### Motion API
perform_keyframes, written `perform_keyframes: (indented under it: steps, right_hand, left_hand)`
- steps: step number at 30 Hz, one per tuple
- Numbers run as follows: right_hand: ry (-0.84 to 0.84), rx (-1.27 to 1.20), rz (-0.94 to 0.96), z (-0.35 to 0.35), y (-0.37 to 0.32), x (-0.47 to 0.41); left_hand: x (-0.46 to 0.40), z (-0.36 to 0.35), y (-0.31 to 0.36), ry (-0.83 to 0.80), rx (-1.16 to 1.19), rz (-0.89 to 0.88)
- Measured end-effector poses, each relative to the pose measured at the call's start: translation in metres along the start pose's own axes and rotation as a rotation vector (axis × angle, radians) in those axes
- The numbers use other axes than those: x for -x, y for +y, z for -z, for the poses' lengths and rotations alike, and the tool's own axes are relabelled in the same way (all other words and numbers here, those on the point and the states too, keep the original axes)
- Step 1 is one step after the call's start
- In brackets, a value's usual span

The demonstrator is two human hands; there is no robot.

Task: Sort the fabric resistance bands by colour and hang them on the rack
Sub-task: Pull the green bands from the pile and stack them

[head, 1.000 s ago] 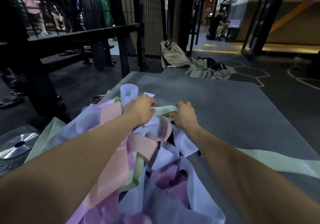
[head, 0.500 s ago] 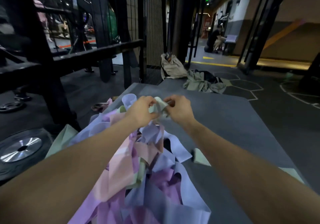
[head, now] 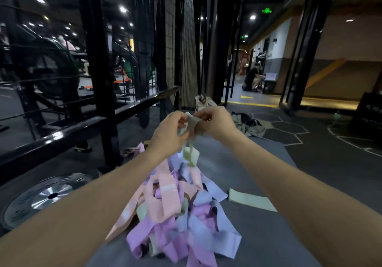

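Both forearms reach forward from the bottom corners of the frame and meet near the centre, raised above the pile. The left hand (head: 170, 131) has its back toward the camera, and its fingers are curled around the upper part of a pale green band (head: 189, 142). The right hand (head: 215, 122) is just beside it, the knuckles turned up, and its thumb and fingers pinch the same green band at the top, so the fabric is bunched between the two hands. The lower part of this band hangs down as a loop and its end is near the top of the pile of bands (head: 175, 204), but I cannot tell if it touches it. The pile lies on a grey mat (head: 258, 235) in the lower centre of the frame, with pink, purple, light blue and some green bands mixed and crossing over each other. One more green band (head: 250, 201) lies flat on the mat, just beside the right edge of the pile. At the lower left a metal weight plate (head: 44, 196) lies on the floor. A black rack bar (head: 86, 126) runs diagonally across the left half of the frame, behind the left forearm.
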State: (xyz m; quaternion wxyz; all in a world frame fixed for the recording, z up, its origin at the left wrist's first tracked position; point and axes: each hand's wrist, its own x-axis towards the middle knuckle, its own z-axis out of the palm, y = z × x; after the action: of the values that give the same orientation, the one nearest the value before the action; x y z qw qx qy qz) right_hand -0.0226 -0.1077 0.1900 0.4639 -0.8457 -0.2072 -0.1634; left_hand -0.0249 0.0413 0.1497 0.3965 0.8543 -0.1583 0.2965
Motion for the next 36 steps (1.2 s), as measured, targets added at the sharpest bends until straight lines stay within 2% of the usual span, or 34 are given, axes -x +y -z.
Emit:
perform_keyframes:
  steps: [6, 8, 11, 14, 19, 22, 26, 29, 32, 34, 36]
  right_hand:
    - [-0.078, -0.082, 0.025, 0.018, -0.020, 0.031]
    - [-0.094, 0.001, 0.063, 0.024, -0.015, 0.042]
    - [-0.148, 0.233, 0.088, 0.035, -0.006, 0.058]
    - [-0.173, 0.404, 0.109, 0.040, -0.001, 0.076]
    - [-0.155, 0.299, 0.050, 0.039, 0.006, 0.099]
    - [-0.150, 0.264, 0.001, 0.041, 0.010, 0.106]
    - [-0.118, 0.315, -0.050, 0.046, 0.015, 0.114]
    - [-0.085, 0.300, -0.099, 0.050, 0.022, 0.120]
    - [-0.058, 0.147, -0.128, 0.052, 0.023, 0.124]
    - [-0.050, 0.057, -0.140, 0.052, 0.022, 0.123]
    - [-0.044, -0.018, -0.157, 0.052, 0.019, 0.122]
  left_hand:
    - [0.025, 0.007, 0.033, 0.021, -0.031, -0.036]
    - [0.036, 0.008, 0.042, 0.025, 0.025, 0.003]
    - [0.047, 0.011, 0.047, -0.091, 0.095, 0.085]
    - [0.058, 0.011, 0.049, -0.202, 0.261, 0.236]
    - [0.066, 0.011, 0.058, -0.161, 0.672, 0.575]
    - [0.068, 0.014, 0.060, -0.095, 0.707, 0.705]
    - [0.073, 0.013, 0.057, -0.035, 0.749, 0.785]
    - [0.077, 0.012, 0.054, 0.020, 0.741, 0.809]
    - [0.080, 0.009, 0.048, 0.005, 0.671, 0.843]
    - [0.080, 0.004, 0.044, -0.089, 0.492, 0.783]
    - [0.082, -0.002, 0.041, -0.211, 0.154, 0.609]
